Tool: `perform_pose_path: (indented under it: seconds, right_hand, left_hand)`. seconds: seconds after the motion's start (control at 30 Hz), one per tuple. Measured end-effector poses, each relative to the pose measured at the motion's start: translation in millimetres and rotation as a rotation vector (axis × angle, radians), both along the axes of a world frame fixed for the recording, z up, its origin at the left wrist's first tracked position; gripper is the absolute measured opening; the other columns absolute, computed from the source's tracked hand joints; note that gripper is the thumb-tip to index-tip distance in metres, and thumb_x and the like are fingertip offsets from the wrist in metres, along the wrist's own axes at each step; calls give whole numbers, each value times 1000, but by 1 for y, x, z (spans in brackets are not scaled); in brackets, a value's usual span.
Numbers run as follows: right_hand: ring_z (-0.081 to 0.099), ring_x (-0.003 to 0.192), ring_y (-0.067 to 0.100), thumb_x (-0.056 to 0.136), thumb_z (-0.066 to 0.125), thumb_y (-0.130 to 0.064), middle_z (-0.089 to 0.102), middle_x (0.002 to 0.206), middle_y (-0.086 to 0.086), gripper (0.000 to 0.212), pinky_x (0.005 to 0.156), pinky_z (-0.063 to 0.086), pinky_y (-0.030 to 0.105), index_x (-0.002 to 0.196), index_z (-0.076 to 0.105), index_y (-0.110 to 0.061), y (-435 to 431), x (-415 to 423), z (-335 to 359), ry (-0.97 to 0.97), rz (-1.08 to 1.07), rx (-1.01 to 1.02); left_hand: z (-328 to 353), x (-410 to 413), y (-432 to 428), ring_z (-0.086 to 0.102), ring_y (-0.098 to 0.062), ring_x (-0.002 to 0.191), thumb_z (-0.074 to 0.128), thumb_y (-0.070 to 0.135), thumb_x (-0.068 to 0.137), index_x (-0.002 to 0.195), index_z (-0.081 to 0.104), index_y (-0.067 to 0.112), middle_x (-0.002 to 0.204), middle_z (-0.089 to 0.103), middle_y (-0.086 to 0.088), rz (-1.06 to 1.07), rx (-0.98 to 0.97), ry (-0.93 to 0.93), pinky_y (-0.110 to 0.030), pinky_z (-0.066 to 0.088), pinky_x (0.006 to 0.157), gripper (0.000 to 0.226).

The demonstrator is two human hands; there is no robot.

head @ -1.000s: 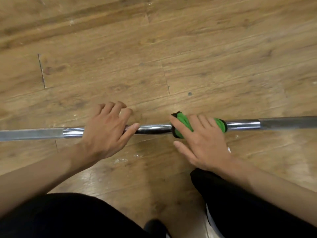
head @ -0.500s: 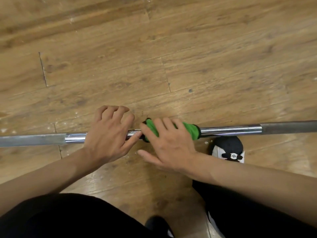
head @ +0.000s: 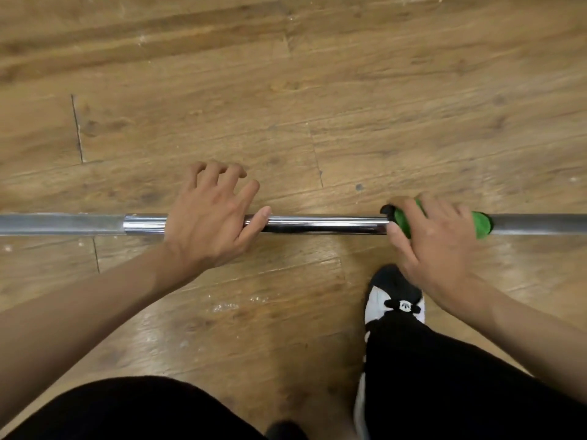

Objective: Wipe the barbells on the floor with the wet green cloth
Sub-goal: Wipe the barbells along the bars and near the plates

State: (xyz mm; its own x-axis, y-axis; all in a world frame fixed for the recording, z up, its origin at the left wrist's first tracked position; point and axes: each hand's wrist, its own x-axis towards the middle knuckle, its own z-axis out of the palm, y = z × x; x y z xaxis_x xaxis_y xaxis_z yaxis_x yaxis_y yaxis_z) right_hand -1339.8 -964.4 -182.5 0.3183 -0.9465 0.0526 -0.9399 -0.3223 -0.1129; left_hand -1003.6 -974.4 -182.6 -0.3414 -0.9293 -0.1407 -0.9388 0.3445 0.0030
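Green cloth (head: 481, 225) under R hand (head: 435, 246), round barbell (head: 317, 224)

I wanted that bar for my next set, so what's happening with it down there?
A person bent over the long steel barbell on the wooden floor is cleaning it. Their right hand grips a green cloth wrapped round the bar. Their left hand rests on the shiny middle section, apart from the cloth. Their black-and-white shoe is planted beside the bar.
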Motion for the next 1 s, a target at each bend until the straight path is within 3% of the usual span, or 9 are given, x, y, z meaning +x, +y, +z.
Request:
perform_pose_path:
  seconds: [0.23,0.33,0.43,0.53,0.63,0.83,1.0]
  right_hand:
    - [54,88,31,103,24,-62,61,100,11,65,78,36,44,117,68,-15,-17,116,-6,-69,126,-33]
    - [55,86,33,105,25,-58,61,100,13,63,73,35,43,125,66,-14,-33,103,-10,-46,216,-82]
    - [56,84,36,106,24,-55,59,100,16,64,72,35,44,130,64,-12,-39,55,-13,-18,153,-126]
    - [53,87,36,106,21,-53,57,99,16,64,77,35,45,130,63,-11,-38,33,-13,-51,2,-126]
    - [51,87,33,106,17,-57,59,96,13,67,80,32,45,116,68,-14,-41,64,-11,-132,-97,-121]
    - [54,89,32,104,27,-58,64,102,12,62,78,34,44,113,70,-14,-34,199,-17,-214,130,-73]
    - [55,97,31,107,22,-53,65,116,15,63,80,35,44,131,65,-13,-32,202,-14,-206,228,-11]
  left_hand:
    - [-2,1,-29,52,-38,102,24,52,104,108,63,10,116,61,-15,41,-51,65,-52,37,94,57]
    - [-1,8,-39,51,-37,103,22,51,105,113,63,10,118,59,-15,38,-65,176,-51,38,92,58]
    - [2,19,-47,50,-37,105,26,52,104,116,64,8,119,58,-17,29,-69,227,-49,35,92,59]
    - [3,54,-50,49,-37,106,22,60,104,118,63,7,122,57,-18,82,-108,178,-49,34,93,69]
    - [-1,84,-47,50,-39,108,19,66,103,117,65,6,122,58,-20,121,-124,76,-50,30,94,78]
    - [-7,84,-46,52,-38,105,20,65,103,113,68,8,117,62,-15,127,-96,31,-50,28,97,75]
    - [-3,83,-43,53,-38,101,14,64,104,107,68,8,110,63,-15,168,-56,23,-49,28,92,78]
